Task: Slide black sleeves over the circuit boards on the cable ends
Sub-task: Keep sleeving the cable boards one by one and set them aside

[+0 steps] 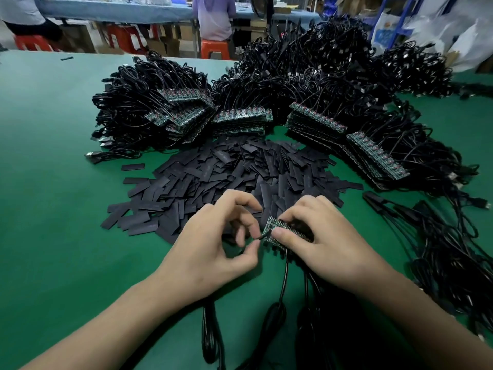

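Near the front of the green mat, my right hand clamps a stack of circuit boards, thumb pressed on top. My left hand pinches a small black piece at the stack's left corner; sleeve or wire, I cannot tell. Just beyond lies the loose heap of black sleeves, ringed by cable bundles. Bare mat opens leftward; loose cables crowd the right.

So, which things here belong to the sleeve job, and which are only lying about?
For the job:
left hand, pinching what looks like a black sleeve
right hand, holding the circuit board strip
sleeve pile
stacked boards with cables

Lying about:
orange stool
plastic bags
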